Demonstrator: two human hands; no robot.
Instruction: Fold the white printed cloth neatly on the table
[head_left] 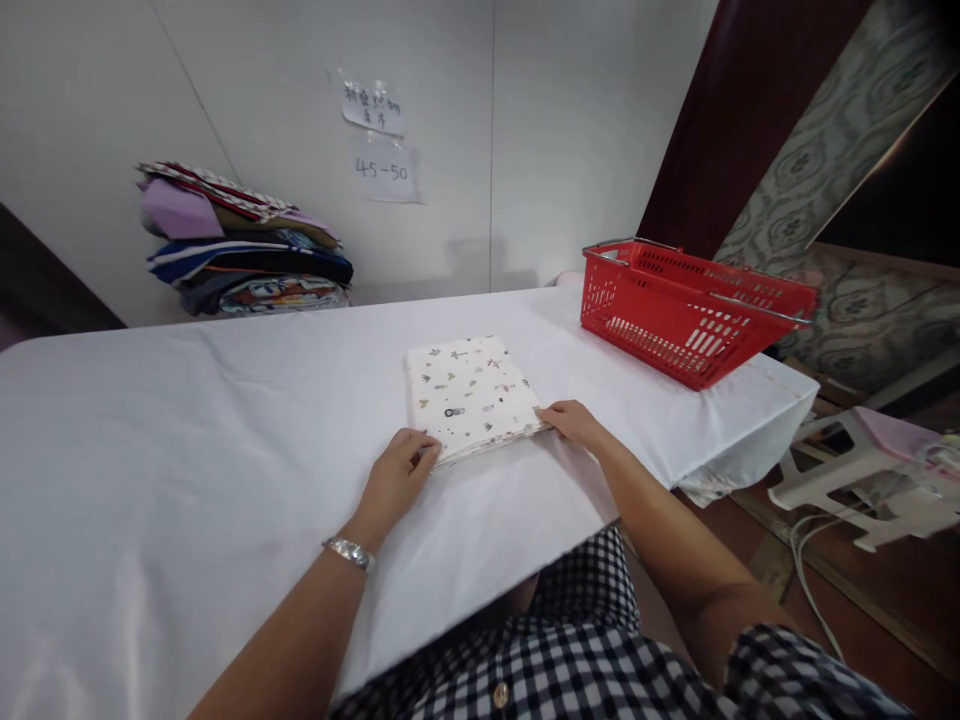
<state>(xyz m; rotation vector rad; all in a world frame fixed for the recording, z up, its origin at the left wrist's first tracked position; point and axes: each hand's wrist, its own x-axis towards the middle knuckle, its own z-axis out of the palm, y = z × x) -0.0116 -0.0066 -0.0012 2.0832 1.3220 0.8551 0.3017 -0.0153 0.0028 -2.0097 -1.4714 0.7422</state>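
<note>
Folded white cloth w/ small plant & animal-like prints (476,392) lies flat on the white tablecloth (225,430), mid-table nr the front edge, square to the wearer give or take a slight skew. L hand (405,462) at its near-L corner, thumb & fingers closed on the edge; R hand (571,418) pinching the near-R corner. Cloth sits betw. the two, body of it running away beyond both; neither hand nearer, both touching. Long axis: can't call it, looks approx. square. Layers show along near edge. Containers: one, red plastic basket (660,310), wire handles, far R end of table, well apart from R hand; inside mostly hidden by the slatted side, contents can't tell. Far L, by wall: pile of folded fabrics (247,250), mixed colours, no container.
</note>
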